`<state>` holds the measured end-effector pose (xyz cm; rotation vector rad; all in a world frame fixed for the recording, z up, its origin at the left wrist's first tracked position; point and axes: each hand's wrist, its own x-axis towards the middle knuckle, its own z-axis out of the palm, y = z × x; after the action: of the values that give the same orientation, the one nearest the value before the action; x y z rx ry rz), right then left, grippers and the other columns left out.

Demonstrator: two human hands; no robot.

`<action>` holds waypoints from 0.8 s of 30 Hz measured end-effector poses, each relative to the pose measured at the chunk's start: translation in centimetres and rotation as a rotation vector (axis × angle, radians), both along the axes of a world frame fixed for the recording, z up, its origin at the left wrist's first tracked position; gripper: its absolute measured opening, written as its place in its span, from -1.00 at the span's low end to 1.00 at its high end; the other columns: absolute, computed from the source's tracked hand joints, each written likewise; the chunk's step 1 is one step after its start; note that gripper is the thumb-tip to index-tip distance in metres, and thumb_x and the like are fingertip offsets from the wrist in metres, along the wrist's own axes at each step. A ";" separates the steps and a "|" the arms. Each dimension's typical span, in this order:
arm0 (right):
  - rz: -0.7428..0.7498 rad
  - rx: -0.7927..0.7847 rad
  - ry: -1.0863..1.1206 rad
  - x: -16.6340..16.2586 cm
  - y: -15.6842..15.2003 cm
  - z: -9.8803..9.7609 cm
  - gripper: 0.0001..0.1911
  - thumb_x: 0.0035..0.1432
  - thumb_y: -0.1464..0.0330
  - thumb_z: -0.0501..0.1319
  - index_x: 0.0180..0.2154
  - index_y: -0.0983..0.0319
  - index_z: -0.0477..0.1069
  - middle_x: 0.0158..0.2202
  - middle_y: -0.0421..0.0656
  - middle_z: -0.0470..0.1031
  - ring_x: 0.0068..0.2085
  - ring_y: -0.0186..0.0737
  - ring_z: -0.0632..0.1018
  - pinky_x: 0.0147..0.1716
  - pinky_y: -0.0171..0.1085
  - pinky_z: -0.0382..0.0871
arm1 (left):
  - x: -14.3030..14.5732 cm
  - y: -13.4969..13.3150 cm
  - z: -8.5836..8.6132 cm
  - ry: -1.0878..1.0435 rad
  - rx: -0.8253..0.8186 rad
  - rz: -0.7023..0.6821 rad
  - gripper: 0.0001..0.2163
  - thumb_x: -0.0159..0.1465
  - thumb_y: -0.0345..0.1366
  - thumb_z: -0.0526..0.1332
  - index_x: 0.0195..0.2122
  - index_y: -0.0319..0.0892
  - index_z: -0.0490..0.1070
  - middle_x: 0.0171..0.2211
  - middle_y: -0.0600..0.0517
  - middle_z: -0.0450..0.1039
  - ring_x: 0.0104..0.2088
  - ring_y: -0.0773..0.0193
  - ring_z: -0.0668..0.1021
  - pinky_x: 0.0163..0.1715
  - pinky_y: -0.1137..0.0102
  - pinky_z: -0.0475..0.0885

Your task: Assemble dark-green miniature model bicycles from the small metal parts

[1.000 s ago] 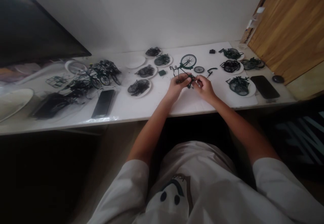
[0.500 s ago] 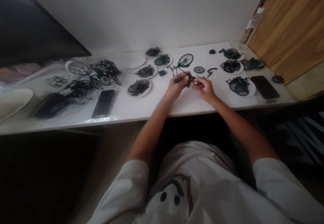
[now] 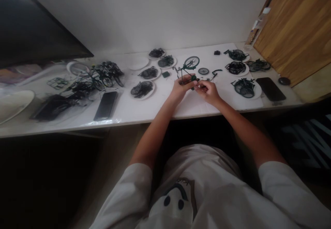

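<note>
A person in a white short-sleeved shirt [image 3: 207, 187] grips a thin-framed dark green model bicycle [image 3: 193, 78] above a white tabletop [image 3: 124, 113], its spoked wheel [image 3: 191, 62] jutting toward 12 o'clock. The left hand [image 3: 182, 86] curls, thumb and fingers closed, around the frame; the right hand [image 3: 209, 91] meets it at the bicycle's near end, fingertips drawn nearly together, though what they pinch cannot be made out. From the hands, a loose dark round wheel [image 3: 203, 71] lies near 1 o'clock, a bent black part [image 3: 216, 72] at 2 and a flat dark green square piece [image 3: 166, 74] toward 10. White plates [image 3: 153, 93] bearing dark bicycle parts [image 3: 141, 89] sit between 9 and 10 o'clock, with more between 2 and 3. A black rectangular smartphone [image 3: 270, 89] lies at 3 o'clock.
</note>
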<state>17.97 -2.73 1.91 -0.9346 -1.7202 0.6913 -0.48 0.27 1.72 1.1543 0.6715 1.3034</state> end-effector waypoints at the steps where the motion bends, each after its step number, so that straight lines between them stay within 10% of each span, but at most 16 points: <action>1: -0.002 -0.003 -0.005 0.0 0.0 0.0 -0.42 0.26 -0.26 0.37 -0.32 0.13 0.54 -0.43 -0.23 0.47 -0.46 -0.31 0.26 -0.45 -0.23 0.15 | 0.0 0.0 0.0 0.004 0.003 0.002 -0.45 -0.10 -0.01 0.77 -0.16 -0.10 0.69 0.03 -0.04 0.70 -0.06 0.22 0.67 -0.02 0.31 0.56; 24: -0.059 -0.088 0.175 0.9 2.3 -1.0 -0.38 0.18 -0.25 0.46 -0.40 0.09 0.32 -0.50 -0.32 0.24 -0.44 -0.30 0.26 -0.43 -0.25 0.21 | -0.2 0.1 -0.4 0.150 -0.140 0.030 -0.32 0.05 0.21 0.69 0.05 -0.12 0.72 -0.08 -0.08 0.70 -0.14 0.26 0.67 -0.17 0.39 0.51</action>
<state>18.92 -0.39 0.89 -0.9532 -1.5128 0.7914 -0.69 0.37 1.27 1.1379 0.8795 1.1829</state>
